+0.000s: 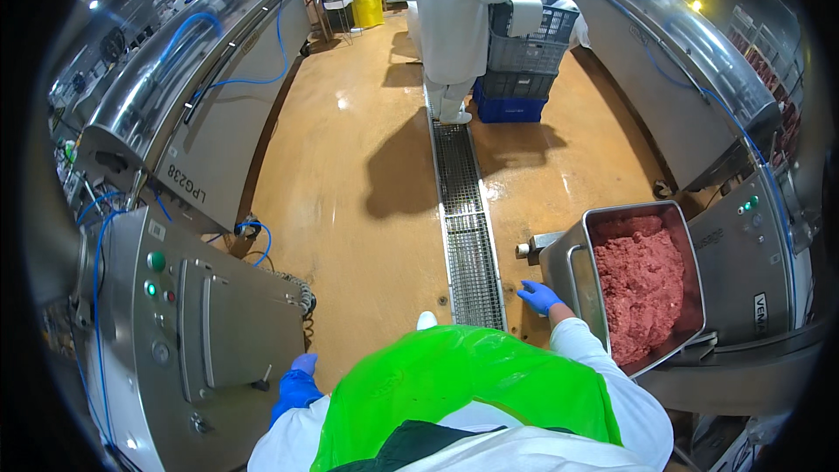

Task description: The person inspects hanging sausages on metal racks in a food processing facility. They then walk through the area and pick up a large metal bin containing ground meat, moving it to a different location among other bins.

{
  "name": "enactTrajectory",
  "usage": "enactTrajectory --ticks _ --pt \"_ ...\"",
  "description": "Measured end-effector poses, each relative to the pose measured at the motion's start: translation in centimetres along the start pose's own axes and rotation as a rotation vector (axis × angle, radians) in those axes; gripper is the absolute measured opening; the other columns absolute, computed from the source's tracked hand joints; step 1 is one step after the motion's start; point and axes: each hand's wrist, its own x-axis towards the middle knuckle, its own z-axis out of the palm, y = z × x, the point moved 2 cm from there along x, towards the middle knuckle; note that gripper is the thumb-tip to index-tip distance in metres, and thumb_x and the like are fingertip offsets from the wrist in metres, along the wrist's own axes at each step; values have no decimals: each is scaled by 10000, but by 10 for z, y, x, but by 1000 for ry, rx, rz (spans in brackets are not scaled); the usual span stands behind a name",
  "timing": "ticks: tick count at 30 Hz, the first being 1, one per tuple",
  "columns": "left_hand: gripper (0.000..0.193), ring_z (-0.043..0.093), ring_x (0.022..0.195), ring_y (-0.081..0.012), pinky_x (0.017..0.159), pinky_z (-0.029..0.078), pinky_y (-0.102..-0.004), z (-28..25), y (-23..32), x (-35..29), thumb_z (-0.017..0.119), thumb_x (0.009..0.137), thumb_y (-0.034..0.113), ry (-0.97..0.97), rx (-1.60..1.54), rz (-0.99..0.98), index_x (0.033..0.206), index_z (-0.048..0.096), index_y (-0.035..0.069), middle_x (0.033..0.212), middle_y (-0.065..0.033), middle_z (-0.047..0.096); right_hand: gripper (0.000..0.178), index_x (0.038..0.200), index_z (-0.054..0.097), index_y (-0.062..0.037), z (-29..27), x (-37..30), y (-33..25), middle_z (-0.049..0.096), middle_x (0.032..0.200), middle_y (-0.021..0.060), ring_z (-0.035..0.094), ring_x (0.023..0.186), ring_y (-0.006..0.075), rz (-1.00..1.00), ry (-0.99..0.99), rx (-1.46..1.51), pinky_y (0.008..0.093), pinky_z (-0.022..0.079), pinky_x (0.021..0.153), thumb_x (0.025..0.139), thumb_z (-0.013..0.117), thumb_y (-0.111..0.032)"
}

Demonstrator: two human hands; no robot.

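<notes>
My right hand [539, 297], in a blue glove, is open with its fingers stretched out and nothing in it. It is just left of a steel meat tub [568, 275] with a bar handle on its side; I cannot tell whether they touch. Ground meat [642, 288], pink-red and heaped, fills much of the tub. My left hand [303, 364], also gloved, hangs low beside a steel machine cabinet [218, 332]. It is small and foreshortened, so its fingers cannot be made out. A bright green apron [463, 376] covers my front.
A floor drain grate [468, 236] runs ahead. Farther along it, a person in a white coat [450, 17] stands by several stacked crates [520, 61]. Long steel machines with clear covers line the left [218, 122] and right [664, 79]. Blue hoses [262, 245] hang near the left cabinet.
</notes>
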Motion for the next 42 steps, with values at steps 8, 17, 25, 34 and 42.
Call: enactTrajectory --ticks 8,17,25,34,42 --pt "512 526 1194 -313 1005 405 -373 -216 -3 144 556 867 377 235 -530 -187 1217 583 4 1260 -186 574 562 1310 486 21 0 -2 89 562 1268 204 562 1147 274 327 487 317 360 436 968 884 602 -327" --pt "548 516 1217 -293 1035 386 -367 -293 165 292 547 879 396 75 -357 53 1258 551 1 1302 -183 548 493 1296 512 -10 -27 -94 163 545 1271 229 568 1112 348 918 1142 131 403 444 945 896 485 -296" --pt "561 484 1252 -296 1062 360 -355 -370 290 392 527 901 400 8 -317 146 1304 513 10 1331 -179 525 516 1337 464 1 -135 -15 213 510 1321 218 494 1214 343 893 1331 113 396 389 1027 938 474 -326" --pt "572 481 1252 -305 1067 352 -378 -335 317 443 508 895 432 -136 -288 41 1284 534 13 1327 -181 525 506 1338 446 20 -303 118 225 514 1296 241 518 1184 332 582 1383 231 388 417 985 934 521 -274" --pt "500 462 1265 -305 1083 334 -405 -304 257 503 357 973 393 -426 237 112 1302 528 58 1362 -153 496 512 1331 464 -3 -363 279 113 577 1191 222 596 992 317 434 1142 139 376 475 861 875 581 -204"
